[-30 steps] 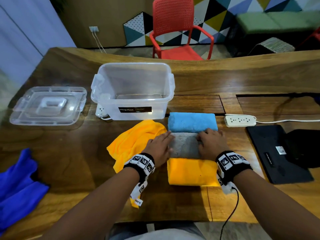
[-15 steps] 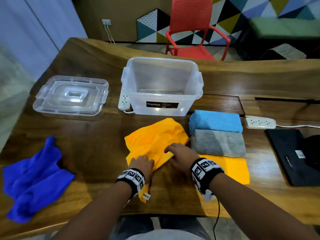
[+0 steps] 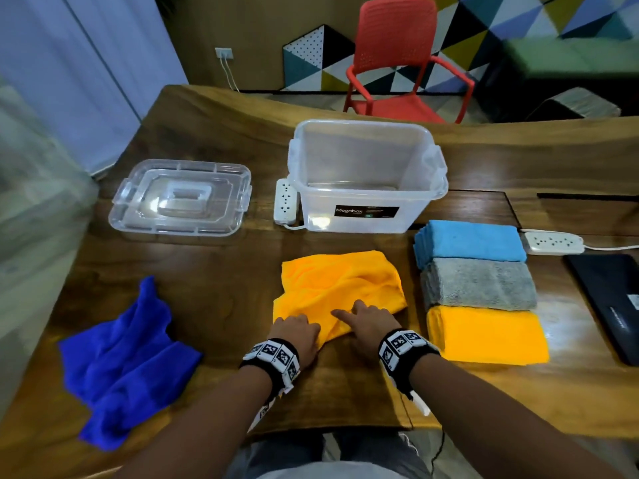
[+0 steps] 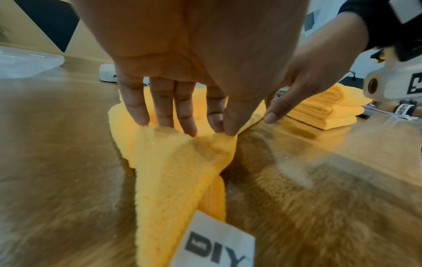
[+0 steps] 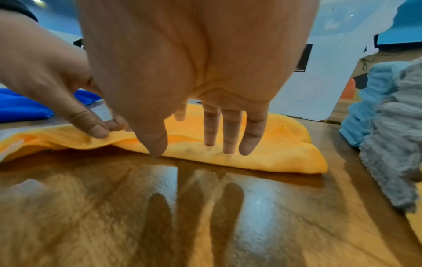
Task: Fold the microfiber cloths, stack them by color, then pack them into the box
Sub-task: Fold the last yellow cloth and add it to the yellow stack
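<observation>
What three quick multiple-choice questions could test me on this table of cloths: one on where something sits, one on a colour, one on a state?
1. Where does the clear plastic lid lie?
A. On the box
B. On the wooden table, left of the box
C. Under the grey cloth

2. Which colour is the crumpled unfolded cloth at the far left?
A. Dark blue
B. Green
C. Grey

3. What state is the clear plastic storage box in?
A. Lidded
B. Full of cloths
C. Open, no cloths inside

Answers:
1 B: the lid rests flat on the table beside the box.
2 A: it is deep blue, unlike the folded light blue stack.
3 C: its top is uncovered, and the folded stacks lie outside it.
</observation>
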{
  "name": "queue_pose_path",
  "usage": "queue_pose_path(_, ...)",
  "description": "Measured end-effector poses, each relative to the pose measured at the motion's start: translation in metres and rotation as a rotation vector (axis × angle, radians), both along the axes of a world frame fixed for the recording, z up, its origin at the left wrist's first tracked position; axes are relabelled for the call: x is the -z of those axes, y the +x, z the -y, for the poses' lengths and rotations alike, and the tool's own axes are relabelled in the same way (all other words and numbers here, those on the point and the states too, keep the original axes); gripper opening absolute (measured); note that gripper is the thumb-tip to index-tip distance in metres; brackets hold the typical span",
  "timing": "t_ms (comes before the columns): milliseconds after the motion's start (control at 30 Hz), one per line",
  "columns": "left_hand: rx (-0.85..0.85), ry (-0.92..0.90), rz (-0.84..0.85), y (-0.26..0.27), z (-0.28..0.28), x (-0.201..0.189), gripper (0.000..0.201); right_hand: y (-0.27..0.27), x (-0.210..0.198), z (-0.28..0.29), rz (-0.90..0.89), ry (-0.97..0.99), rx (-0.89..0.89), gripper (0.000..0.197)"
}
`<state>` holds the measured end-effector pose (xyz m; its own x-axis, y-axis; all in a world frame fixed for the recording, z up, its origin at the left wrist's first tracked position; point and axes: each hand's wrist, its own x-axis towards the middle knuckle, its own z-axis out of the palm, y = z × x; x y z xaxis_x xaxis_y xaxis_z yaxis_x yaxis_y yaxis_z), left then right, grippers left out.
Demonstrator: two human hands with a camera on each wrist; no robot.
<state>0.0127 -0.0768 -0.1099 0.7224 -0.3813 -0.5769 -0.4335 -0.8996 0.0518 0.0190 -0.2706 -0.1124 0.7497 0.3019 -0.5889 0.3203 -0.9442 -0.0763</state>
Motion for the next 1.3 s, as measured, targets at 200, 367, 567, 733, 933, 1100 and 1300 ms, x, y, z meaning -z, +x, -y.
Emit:
queue_pose_path(200,0.081,0.035,-0.021,-0.003,-0.005,0.003,0.052,-0.014,0.000,-0.021,0.031,-0.095,0.031,0.032)
queue_pose_path(367,0.126,0.130,-0.027,-0.012,0.002,0.004,0.046,-0.007,0.001,-0.007,-0.016,-0.069,0.019,0.034)
queue_pose_path(567,0.052,0.109,-0.059,-0.007,0.009,-0.001,0.041,-0.006,-0.004,0.018,0.074,-0.039,-0.053,0.023)
queue_pose_path(733,-0.084,0.039,-0.042,-0.002,0.025,-0.009,0.075,-0.004,-0.025,0.028,0.130,0.256,-0.026,0.025)
queue_pose_path(933,-0.219,-0.122,0.079,0.011,0.031,-0.032,0.030,0.010,-0.053,0.038,0.154,0.519,0.171,0.021)
queue_pose_path(1100,-0.459,-0.348,0.108,0.035,0.000,-0.063,0.028,0.029,-0.070,0.067,0.233,0.476,0.149,0.032)
queue_pose_path(1300,-0.599,-0.615,0.408,0.065,-0.030,-0.128,0.013,0.066,-0.118,0.095,0.498,0.694,0.354,0.019)
